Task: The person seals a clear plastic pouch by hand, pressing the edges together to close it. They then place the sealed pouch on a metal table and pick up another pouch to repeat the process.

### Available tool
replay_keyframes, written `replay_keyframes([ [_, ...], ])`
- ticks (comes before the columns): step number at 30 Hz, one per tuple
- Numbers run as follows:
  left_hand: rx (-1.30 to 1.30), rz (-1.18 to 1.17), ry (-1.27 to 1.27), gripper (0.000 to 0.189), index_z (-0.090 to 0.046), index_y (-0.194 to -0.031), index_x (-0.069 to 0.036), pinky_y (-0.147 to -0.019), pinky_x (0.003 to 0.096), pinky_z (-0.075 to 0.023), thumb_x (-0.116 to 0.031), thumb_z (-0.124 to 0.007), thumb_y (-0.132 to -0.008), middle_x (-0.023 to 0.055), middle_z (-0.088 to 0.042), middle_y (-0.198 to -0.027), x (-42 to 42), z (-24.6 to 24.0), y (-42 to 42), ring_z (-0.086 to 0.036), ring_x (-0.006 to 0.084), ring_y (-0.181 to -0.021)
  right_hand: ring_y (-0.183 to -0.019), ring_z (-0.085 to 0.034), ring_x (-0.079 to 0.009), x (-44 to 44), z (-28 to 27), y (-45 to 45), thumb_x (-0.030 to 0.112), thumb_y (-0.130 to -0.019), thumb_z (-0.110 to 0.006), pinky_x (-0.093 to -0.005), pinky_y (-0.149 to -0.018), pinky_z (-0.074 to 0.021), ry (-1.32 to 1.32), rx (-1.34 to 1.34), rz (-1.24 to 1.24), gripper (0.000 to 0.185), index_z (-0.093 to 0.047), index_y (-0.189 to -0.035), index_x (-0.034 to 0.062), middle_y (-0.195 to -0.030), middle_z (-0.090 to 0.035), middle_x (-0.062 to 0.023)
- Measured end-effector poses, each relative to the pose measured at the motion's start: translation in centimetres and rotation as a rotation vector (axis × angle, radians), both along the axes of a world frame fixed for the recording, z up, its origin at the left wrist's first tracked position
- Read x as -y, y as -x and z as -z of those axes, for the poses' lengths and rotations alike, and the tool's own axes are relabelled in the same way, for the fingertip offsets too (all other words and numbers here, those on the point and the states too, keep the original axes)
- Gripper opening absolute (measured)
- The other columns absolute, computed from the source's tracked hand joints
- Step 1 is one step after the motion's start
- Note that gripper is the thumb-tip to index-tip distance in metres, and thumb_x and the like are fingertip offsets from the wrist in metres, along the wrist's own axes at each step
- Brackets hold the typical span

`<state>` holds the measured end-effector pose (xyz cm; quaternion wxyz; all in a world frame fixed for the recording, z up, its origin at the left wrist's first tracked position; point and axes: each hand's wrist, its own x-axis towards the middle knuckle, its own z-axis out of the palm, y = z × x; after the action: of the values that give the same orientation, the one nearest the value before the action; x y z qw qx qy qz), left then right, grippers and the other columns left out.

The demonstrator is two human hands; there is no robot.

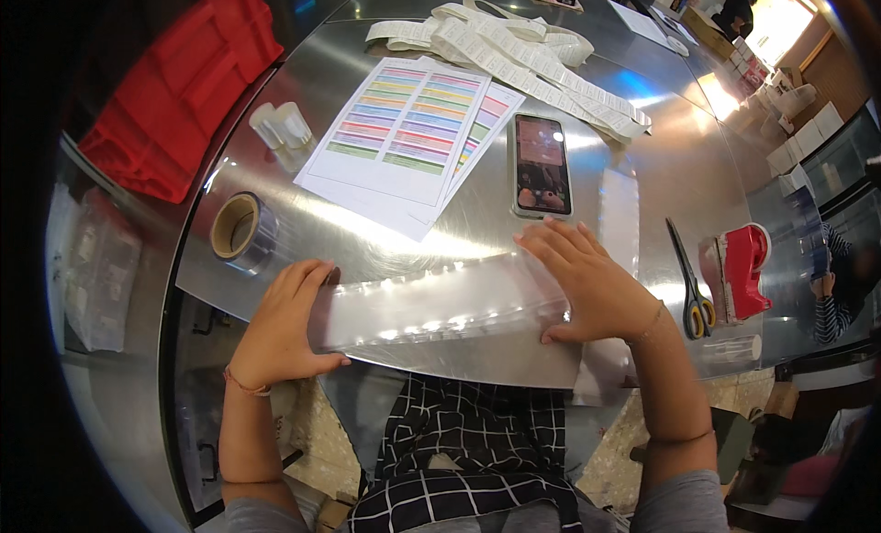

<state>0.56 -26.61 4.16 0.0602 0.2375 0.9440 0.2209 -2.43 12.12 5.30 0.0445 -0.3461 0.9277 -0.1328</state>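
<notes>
A clear plastic strip [440, 302] with shiny crimped edges lies across the front of the steel table. My left hand [285, 323] rests at its left end, thumb spread from the fingers. Over its right end is my right hand [585, 282], fingers spread, tips close to a smartphone [542, 165] with a lit screen. Whether either hand grips the film or only presses on it is not clear. Another clear strip [619, 216] runs beside and beneath my right arm and hangs over the front edge. Scissors [690, 285] and a red tape dispenser [743, 271] stand to the right.
A wide tape roll [237, 230] and clear rolled pieces [282, 126] are at left, beyond them a red crate [186, 92]. Colour-striped printed sheets [406, 120] and long label strips [509, 48] lie farther back. A clear cylinder [733, 348] is front right. Another person's hands [822, 285] show far right.
</notes>
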Motion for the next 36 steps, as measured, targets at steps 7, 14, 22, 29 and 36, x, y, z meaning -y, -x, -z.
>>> replay_keyframes([
  [7, 0.001, 0.057, -0.044, 0.075, -0.055, -0.123, -0.002, -0.096, 0.0404, -0.0426, -0.021, -0.084, -0.056, 0.0141, -0.052, -0.115, -0.4, -0.3, 0.3, -0.051, 0.0345, -0.11, -0.118, -0.047, -0.0345, -0.3, 0.1, 0.8, 0.022, -0.06, -0.081, -0.0417, -0.105, -0.0397, 0.001, 0.181, -0.007, 0.082, -0.048, -0.132, 0.0014, -0.121, -0.051, -0.015],
  [14, 0.086, 0.101, -0.043, 0.066, -0.053, -0.116, -0.002, -0.096, 0.0403, -0.042, -0.019, -0.081, -0.059, 0.0144, -0.05, -0.113, -0.6, -0.1, 1.1, -0.05, 0.0347, -0.109, -0.109, -0.049, -0.0337, -0.1, 0.8, 0.5, 0.023, -0.058, -0.081, -0.0398, -0.098, -0.0436, 0.012, 0.134, -0.014, 0.07, -0.053, -0.117, -0.0016, -0.113, -0.05, -0.0158],
  [22, 0.009, 0.074, 0.004, 0.058, -0.051, -0.111, -0.001, -0.093, 0.0411, -0.043, -0.016, -0.075, -0.059, 0.0158, -0.049, -0.11, -1.2, 0.2, 0.5, -0.049, 0.0353, -0.105, -0.098, -0.051, -0.034, 0.2, 0.6, 0.1, 0.025, -0.054, -0.08, -0.0408, -0.09, -0.0467, -0.129, 0.089, 0.036, 0.063, -0.054, -0.106, -0.0018, -0.106, -0.051, -0.016],
  [29, -0.038, 0.053, 0.061, 0.058, -0.049, -0.107, 0.0, -0.091, 0.0422, -0.0429, -0.015, -0.071, -0.056, 0.0169, -0.047, -0.105, -0.7, 0.5, 3.3, -0.048, 0.0378, -0.099, -0.095, -0.051, -0.0346, 1.4, 1.6, 1.9, 0.029, -0.055, -0.079, -0.041, -0.087, -0.0471, -0.1, 0.005, -0.011, 0.064, -0.054, -0.104, -0.0046, -0.103, -0.051, -0.018],
  [36, -0.095, -0.28, -0.191, 0.076, -0.044, -0.133, 0.007, -0.105, 0.0426, -0.0394, -0.029, -0.078, -0.075, 0.024, -0.051, -0.124, 1.6, 0.6, -0.4, -0.05, 0.0395, -0.119, -0.098, -0.059, -0.0291, -2.2, -0.1, -0.7, 0.03, -0.084, -0.069, -0.0377, -0.088, -0.0479, 0.409, 0.301, 0.448, 0.054, -0.05, -0.119, -0.0064, -0.109, -0.057, -0.0198],
])
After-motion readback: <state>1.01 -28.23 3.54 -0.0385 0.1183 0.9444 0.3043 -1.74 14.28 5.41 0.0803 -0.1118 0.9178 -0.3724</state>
